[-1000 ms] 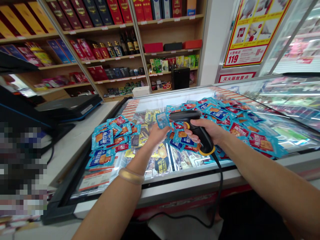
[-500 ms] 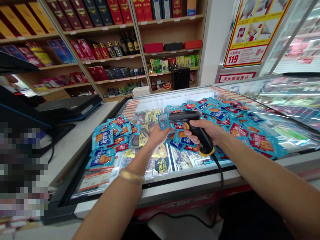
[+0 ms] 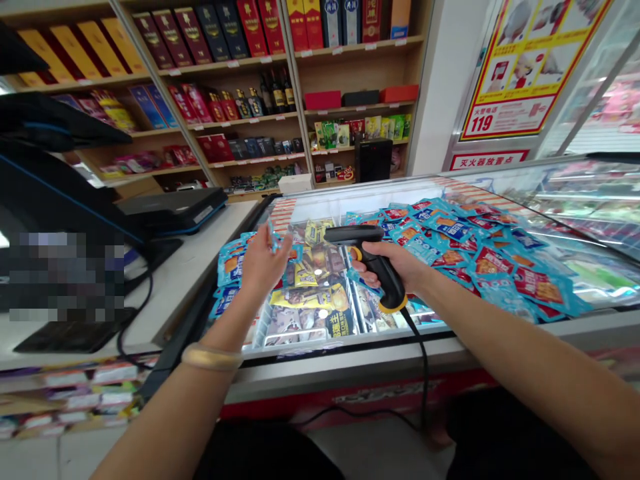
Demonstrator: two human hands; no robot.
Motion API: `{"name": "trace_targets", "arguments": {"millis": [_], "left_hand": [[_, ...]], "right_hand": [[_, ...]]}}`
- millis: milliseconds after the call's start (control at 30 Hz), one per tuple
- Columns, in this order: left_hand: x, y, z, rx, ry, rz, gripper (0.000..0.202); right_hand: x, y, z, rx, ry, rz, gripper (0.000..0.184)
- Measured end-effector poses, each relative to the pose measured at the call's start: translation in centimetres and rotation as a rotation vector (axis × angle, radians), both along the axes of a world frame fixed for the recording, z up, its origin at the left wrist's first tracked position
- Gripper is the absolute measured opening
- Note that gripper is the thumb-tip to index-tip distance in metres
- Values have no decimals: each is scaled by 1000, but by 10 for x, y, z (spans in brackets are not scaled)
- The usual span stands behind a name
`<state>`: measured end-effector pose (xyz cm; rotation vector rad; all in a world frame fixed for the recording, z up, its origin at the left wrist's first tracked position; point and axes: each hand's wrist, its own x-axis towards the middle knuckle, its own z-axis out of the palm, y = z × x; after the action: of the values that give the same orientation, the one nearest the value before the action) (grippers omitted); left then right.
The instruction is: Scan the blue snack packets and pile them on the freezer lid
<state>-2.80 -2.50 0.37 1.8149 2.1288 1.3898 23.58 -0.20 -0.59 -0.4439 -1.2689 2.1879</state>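
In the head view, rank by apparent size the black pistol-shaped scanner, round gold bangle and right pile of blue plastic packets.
1. Right pile of blue plastic packets
2. Black pistol-shaped scanner
3. Round gold bangle

The head camera faces shelves (tilted downward).

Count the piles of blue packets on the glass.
2: a small pile on the left, partly hidden by the left hand, and a large pile on the right, partly behind the right hand. No other shows.
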Motion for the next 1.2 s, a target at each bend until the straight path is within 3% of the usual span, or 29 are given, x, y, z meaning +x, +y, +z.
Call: {"name": "trace_targets", "arguments": {"millis": [67, 167, 233, 333, 500, 767, 933, 1200], "left_hand": [[-26, -9, 1, -56, 112, 148, 58], [-51, -19, -8, -258, 242, 288, 87], [-58, -22, -18, -391, 325, 294, 104], [-58, -23, -31, -466, 403, 265, 108], [-55, -13, -31, -458, 406, 245, 109], [-64, 13, -30, -428, 430, 212, 109], [-64, 8, -28, -361, 453, 211, 105], [-41, -1, -27, -219, 471, 228, 87]], "right_hand": [[-18, -3, 0, -4, -22, 30, 30], [-44, -7, 0, -25, -37, 53, 31], [-58, -9, -1, -52, -39, 66, 31], [-73, -12, -4, -83, -49, 78, 31], [-82, -12, -7, -101, -80, 66, 30], [-74, -10, -11, -144, -51, 39, 31], [-70, -8, -12, -149, -28, 33, 31], [-58, -9, -1, -139, 28, -25, 24]]}}
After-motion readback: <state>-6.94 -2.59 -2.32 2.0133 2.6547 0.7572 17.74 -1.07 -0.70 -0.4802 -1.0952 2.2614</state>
